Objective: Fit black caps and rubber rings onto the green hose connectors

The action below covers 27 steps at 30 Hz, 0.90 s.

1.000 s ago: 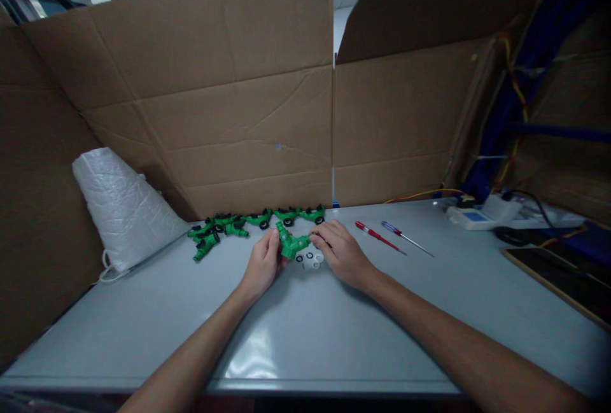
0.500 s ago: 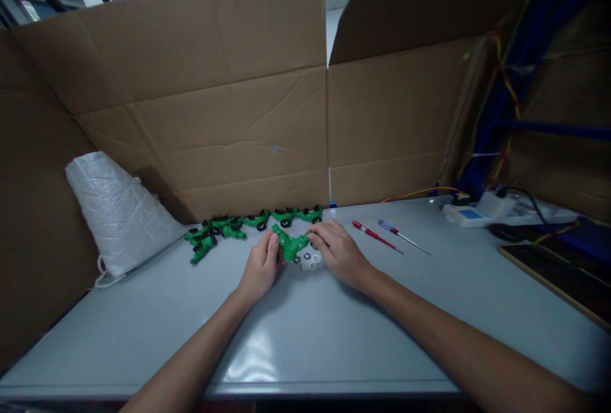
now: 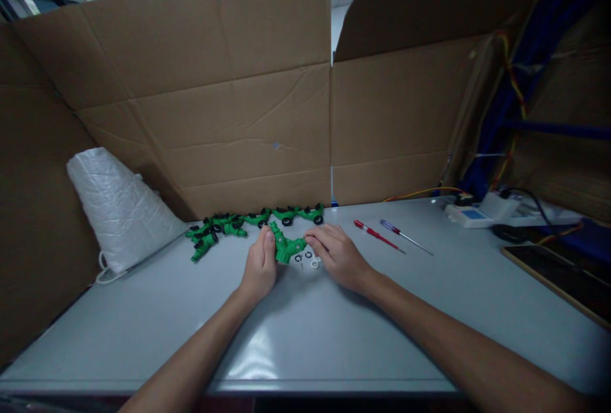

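Observation:
A green plastic Y-shaped fitting (image 3: 287,249) is held above the table in front of me. My left hand (image 3: 261,261) is closed on its left side, with the thumb on top. At its right end, my right hand (image 3: 338,254) pinches with thumb and forefinger; the fingertips hide whatever lies between them. Below, on the table, lie small black rings (image 3: 298,258) and white rings (image 3: 315,263), close to my right fingers. Behind my hands, several similar green fittings with black parts (image 3: 258,217) lie in a row.
A red screwdriver (image 3: 379,236) and a blue-handled screwdriver (image 3: 405,237) lie to the right. A white padded bag (image 3: 121,209) leans at the left. Cardboard walls (image 3: 238,114) enclose the table (image 3: 344,343). A power strip (image 3: 470,216) and a dark flat panel (image 3: 558,279) sit far right.
The green fitting has shifted slightly left and turned a little in my left hand. My right fingers stay at its right end. The view has moved slightly.

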{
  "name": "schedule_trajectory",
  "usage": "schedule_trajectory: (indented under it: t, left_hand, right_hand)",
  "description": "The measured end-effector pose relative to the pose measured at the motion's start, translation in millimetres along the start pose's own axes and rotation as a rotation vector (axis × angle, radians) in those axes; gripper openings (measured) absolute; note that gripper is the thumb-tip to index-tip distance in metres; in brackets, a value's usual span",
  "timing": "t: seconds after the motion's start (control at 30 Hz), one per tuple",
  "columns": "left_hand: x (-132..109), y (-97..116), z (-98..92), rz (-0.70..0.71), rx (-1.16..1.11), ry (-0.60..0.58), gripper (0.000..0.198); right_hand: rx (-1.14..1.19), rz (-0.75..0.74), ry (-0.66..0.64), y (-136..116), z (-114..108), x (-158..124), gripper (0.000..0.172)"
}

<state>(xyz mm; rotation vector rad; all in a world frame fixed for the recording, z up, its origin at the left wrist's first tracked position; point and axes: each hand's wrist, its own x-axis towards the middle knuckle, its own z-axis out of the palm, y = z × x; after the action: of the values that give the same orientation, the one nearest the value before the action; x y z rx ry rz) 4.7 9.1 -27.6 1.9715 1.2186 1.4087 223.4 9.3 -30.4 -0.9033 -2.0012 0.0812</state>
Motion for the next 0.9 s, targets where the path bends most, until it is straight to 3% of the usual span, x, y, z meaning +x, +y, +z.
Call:
schedule_trajectory:
  t: [0.9]
  left_hand:
    - [-2.3,2.9,0.6,0.019,0.008,-0.024,0.040]
  right_hand:
    - [0.008,-0.001,-0.012,5.1,1.3,-0.8,0.028]
